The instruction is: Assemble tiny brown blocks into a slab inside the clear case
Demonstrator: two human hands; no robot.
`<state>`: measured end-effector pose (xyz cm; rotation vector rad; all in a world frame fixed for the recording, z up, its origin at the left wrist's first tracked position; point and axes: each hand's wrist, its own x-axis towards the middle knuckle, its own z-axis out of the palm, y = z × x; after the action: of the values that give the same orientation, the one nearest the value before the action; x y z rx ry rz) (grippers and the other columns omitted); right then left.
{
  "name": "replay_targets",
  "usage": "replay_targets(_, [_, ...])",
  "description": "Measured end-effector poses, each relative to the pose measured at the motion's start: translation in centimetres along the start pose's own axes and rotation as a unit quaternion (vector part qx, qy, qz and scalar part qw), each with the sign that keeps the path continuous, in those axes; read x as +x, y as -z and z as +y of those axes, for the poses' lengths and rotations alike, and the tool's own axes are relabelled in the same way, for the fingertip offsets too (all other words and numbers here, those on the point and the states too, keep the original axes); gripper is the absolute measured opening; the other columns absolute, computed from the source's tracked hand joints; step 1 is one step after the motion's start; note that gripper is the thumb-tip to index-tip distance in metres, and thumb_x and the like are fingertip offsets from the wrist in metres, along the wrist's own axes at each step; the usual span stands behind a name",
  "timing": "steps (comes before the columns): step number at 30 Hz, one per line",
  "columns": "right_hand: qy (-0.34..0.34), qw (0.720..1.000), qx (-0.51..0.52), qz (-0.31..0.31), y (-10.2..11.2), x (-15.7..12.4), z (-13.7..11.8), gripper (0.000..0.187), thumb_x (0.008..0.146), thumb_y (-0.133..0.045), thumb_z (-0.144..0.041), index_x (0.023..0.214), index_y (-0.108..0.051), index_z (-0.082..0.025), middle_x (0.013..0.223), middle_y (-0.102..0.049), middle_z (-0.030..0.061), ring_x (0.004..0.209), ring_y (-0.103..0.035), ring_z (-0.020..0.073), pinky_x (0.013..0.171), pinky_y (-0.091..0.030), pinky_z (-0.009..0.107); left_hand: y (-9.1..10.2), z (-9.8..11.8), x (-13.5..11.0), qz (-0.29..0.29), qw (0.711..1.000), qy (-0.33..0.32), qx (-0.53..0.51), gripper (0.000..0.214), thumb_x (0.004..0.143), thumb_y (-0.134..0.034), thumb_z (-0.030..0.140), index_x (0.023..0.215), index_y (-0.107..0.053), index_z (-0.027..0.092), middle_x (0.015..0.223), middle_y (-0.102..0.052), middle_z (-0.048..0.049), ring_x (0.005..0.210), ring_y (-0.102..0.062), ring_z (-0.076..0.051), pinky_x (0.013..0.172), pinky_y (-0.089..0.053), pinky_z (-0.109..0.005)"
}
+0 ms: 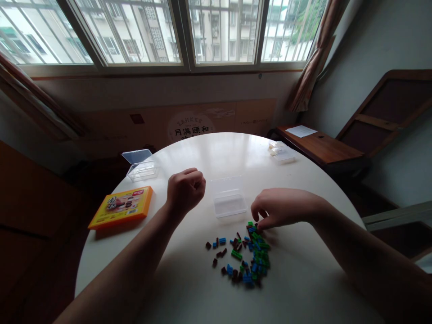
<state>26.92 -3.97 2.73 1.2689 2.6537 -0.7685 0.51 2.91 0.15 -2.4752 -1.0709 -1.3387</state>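
My left hand [186, 189] is closed in a fist above the table, left of a clear plastic box. Whatever it may hold is hidden inside the fingers. My right hand [285, 208] reaches down at the far edge of a heap of small toy building bricks [261, 256] in green, blue and dark brown. Its fingers are bent, with a gap between thumb and forefinger, and the tips are at the bricks. A few bricks lie loose left of the heap, among them a green brick [236, 255]. The clear box [230, 205] stands with its lid raised, just beyond the bricks.
A white round table [189, 279] bears everything. On its left are an orange and yellow box [123, 207] and another open clear box [141, 170]. At the far right sits a clear case [282, 153] with pale contents. A wooden desk [320, 144] stands beyond.
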Motion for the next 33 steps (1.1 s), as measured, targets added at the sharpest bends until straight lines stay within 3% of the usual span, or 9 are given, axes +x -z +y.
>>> replay_targets(13, [0.016,0.999,0.021,-0.019,-0.3,0.5,0.3,0.018,0.073,-0.071,-0.029,0.089,-0.075,-0.023,0.082,-0.072,0.0013,0.071,-0.062,0.0169,0.06,-0.04,0.028,-0.6,-0.8,0.1,-0.015,0.996,0.087,0.02,0.043,0.082,-0.052,0.02,0.049,-0.025,0.02,0.048,-0.027,0.0051,0.046,-0.027,-0.009,0.047,-0.024,-0.026])
replay_targets(17, [0.017,0.999,0.032,-0.032,-0.3,0.6,0.4,0.017,0.073,-0.071,-0.029,0.088,-0.074,-0.022,0.082,-0.071,0.0008,0.071,-0.062,0.0161,0.061,-0.04,0.027,-0.7,-1.0,0.0,0.001,0.995,0.09,0.038,0.037,0.084,-0.055,0.024,0.055,-0.032,0.02,0.055,-0.037,0.0044,0.05,-0.034,-0.01,0.051,-0.029,-0.026])
replay_targets(21, [0.033,0.996,0.061,-0.06,-0.1,0.8,0.9,0.014,0.076,-0.07,-0.03,0.086,-0.073,-0.021,0.08,-0.07,-0.0004,0.067,-0.06,0.0131,0.059,-0.041,0.024,-1.0,-1.6,-0.4,-0.006,0.996,0.092,0.003,0.013,0.078,-0.054,0.013,0.071,-0.046,0.02,0.075,-0.052,0.0005,0.059,-0.046,-0.012,0.057,-0.039,-0.025])
replay_targets(26, [0.067,0.976,0.166,-0.123,1.0,0.8,2.1,0.023,0.077,-0.072,-0.038,0.089,-0.071,-0.018,0.079,-0.069,0.0002,0.07,-0.06,0.0128,0.062,-0.044,0.023,-1.7,-3.0,-0.9,-0.009,0.995,0.103,-0.003,0.022,0.065,-0.045,0.0,0.071,-0.048,0.02,0.072,-0.053,-0.0003,0.065,-0.05,-0.014,0.06,-0.041,-0.026])
replay_targets(29, [0.077,0.974,0.207,-0.059,1.3,0.8,2.4,0.028,0.077,-0.072,-0.042,0.086,-0.07,-0.016,0.079,-0.068,0.0015,0.071,-0.058,0.0131,0.064,-0.044,0.024,-1.9,-3.7,-1.0,0.007,0.992,0.125,-0.006,0.021,0.061,-0.042,0.0,0.064,-0.045,0.02,0.063,-0.05,0.0011,0.06,-0.047,-0.014,0.057,-0.039,-0.026])
replay_targets(33, [0.055,0.979,0.154,0.126,0.4,1.4,1.6,0.024,0.081,-0.069,-0.041,0.085,-0.07,-0.018,0.075,-0.066,0.0019,0.068,-0.057,0.0132,0.06,-0.042,0.024,-1.8,-4.1,-0.9,0.019,0.987,0.154,-0.032,0.019,0.055,-0.043,0.002,0.061,-0.044,0.02,0.057,-0.049,0.0029,0.055,-0.046,-0.013,0.053,-0.037,-0.024])
